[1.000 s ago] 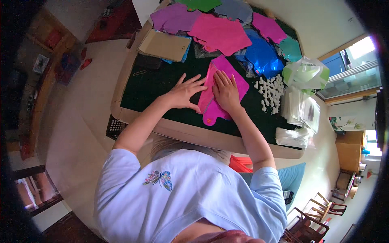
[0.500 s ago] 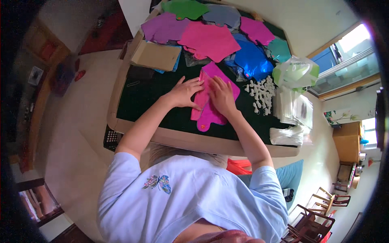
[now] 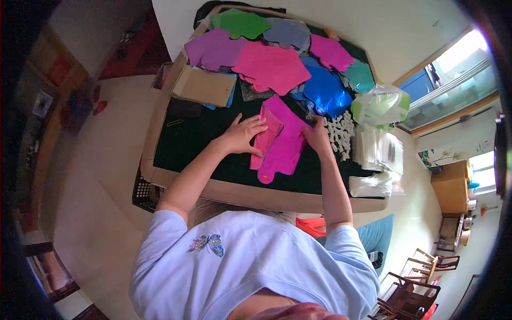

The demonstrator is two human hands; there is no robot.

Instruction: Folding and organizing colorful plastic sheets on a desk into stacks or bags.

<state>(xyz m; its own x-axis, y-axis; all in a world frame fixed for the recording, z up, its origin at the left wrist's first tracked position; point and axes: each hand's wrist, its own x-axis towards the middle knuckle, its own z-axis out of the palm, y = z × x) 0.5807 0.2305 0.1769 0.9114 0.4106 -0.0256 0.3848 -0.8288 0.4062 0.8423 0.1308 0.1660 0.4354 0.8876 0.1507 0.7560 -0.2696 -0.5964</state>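
Note:
A flat magenta sheet point(image 3: 285, 141) with a rounded tab at its near end lies on the dark green table top. Its left side is folded over, showing a lighter pink flap point(image 3: 268, 132). My left hand point(image 3: 240, 136) rests on the flap's outer edge, fingers stretched and thumb spread apart from them. At the sheet's right edge, my right hand point(image 3: 318, 137) has thumb and fingers closed on the border. Just right of that hand lie many small white plastic pieces point(image 3: 340, 133), loosely heaped.
Coloured sheets in stacks, including a pink one point(image 3: 274, 66) and a shiny blue one point(image 3: 328, 90), line the far side. A cardboard piece point(image 3: 205, 86) lies at left. Clear plastic sleeves point(image 3: 376, 149) and a white-green plastic bag point(image 3: 381, 104) sit at right.
My right hand has moved from the middle of the sheet to its right edge, uncovering the magenta surface. My left hand stays on the folded flap. The whole view has shifted slightly.

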